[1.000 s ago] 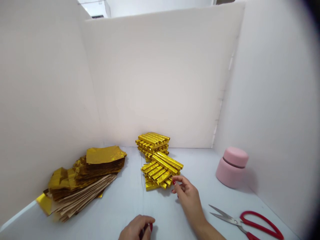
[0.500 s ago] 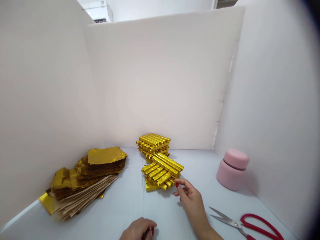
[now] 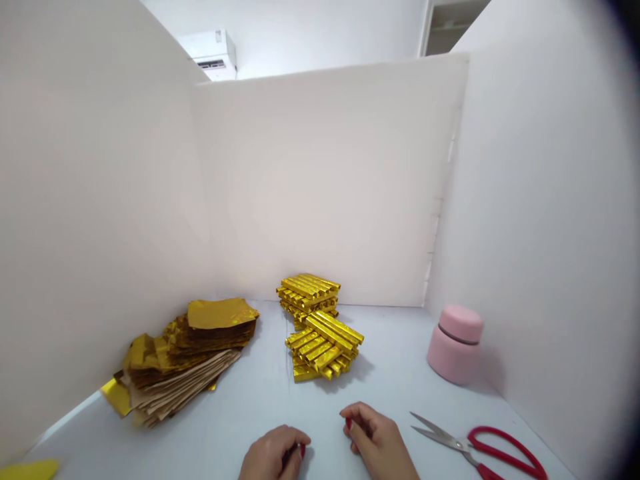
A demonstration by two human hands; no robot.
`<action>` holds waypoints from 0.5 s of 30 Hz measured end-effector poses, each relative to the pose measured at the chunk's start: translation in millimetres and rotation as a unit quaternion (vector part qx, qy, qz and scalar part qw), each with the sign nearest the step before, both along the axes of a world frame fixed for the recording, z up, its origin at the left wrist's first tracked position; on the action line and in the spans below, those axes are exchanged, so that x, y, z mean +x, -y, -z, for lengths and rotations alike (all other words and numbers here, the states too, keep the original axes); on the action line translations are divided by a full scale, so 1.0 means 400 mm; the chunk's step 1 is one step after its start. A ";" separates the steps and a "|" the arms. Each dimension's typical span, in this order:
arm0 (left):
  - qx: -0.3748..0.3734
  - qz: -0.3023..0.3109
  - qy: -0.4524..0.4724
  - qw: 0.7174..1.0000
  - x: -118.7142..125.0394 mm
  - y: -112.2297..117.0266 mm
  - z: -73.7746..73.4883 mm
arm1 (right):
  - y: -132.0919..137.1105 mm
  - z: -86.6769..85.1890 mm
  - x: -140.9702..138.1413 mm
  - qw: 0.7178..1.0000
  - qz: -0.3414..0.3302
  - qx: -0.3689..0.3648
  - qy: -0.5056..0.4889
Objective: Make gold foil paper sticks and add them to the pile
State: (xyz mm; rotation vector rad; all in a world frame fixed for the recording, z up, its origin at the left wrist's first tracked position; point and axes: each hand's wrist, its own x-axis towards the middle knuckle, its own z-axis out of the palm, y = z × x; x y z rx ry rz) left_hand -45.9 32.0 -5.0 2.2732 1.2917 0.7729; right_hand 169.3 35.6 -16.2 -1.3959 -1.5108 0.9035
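Drawing back from the gold bars (image 3: 324, 347), the right hand (image 3: 379, 440) is settling near the left hand (image 3: 274, 455) over the desk (image 3: 280, 413). The hands are apart and both curled, though what either pinches, if anything, is hidden. Bars are sitting in crosswise layers, probably for steadiness, before a second stack (image 3: 307, 293), with foil wrappers (image 3: 185, 353) piled left and scissors (image 3: 493, 453) lying right.
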 end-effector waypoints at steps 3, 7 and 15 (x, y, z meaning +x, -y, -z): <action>-0.012 -0.018 0.045 0.999 0.003 0.001 -0.014 | 0.003 0.000 0.003 0.999 -0.008 0.017 0.037; -0.023 -0.067 0.080 0.994 0.000 -0.001 -0.033 | 0.009 -0.016 -0.002 0.995 -0.005 0.049 0.086; 0.019 -0.090 -0.032 0.995 0.008 0.016 -0.040 | 0.034 -0.036 -0.014 0.978 -0.013 0.112 0.178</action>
